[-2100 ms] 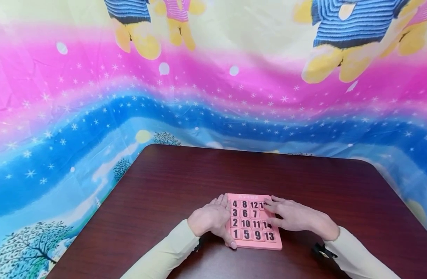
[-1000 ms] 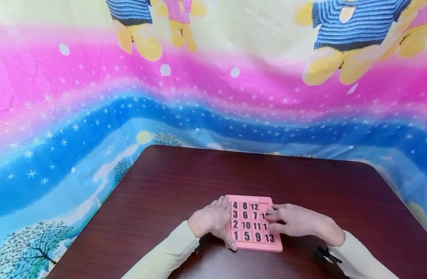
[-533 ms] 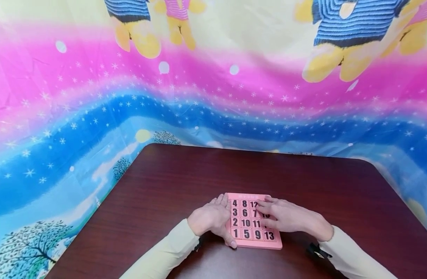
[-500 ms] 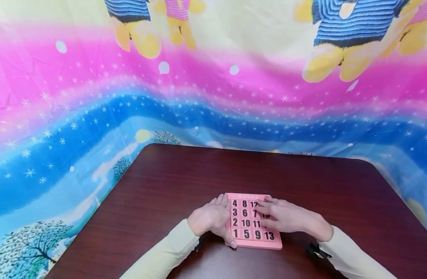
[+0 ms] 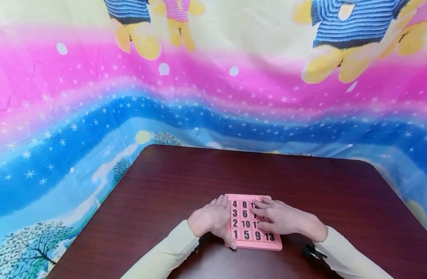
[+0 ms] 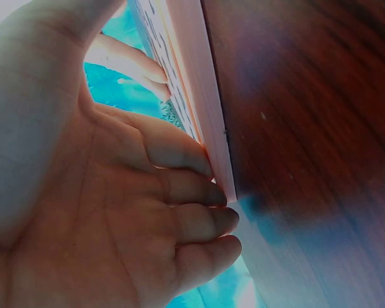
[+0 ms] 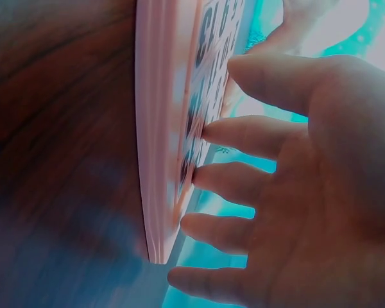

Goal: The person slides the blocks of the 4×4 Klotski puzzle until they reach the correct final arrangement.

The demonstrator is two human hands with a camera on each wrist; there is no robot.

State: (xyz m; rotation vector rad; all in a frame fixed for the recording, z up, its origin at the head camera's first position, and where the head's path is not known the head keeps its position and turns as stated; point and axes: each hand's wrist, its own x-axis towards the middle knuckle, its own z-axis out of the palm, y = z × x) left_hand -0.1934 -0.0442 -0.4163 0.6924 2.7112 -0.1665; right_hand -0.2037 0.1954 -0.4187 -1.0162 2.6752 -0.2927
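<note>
A pink sliding number puzzle [image 5: 254, 245] with black-numbered tiles lies flat on the table in the head view. My left hand [image 5: 213, 217] lies along its left edge, fingers straight, thumb at the near left corner. In the left wrist view the fingertips [image 6: 212, 192] meet the puzzle's pink side wall [image 6: 208, 96]. From the right, my right hand [image 5: 286, 217] reaches over the board with its fingers spread. Index and middle fingertips touch the tiles in the right wrist view, the thumb close above. This hand hides most of the right column and part of the 12, 7 and 11.
The dark red-brown wooden table [image 5: 185, 174] has rounded far corners. Behind it hangs a colourful cloth [image 5: 213, 100] printed with bears and snowflakes. Pale sleeves and black wrist straps [image 5: 314, 252] are at both wrists.
The tile in the top right corner slid down one row, leaving a gap there. My right hand then moved left over the tiles. My left hand stayed at the edge.
</note>
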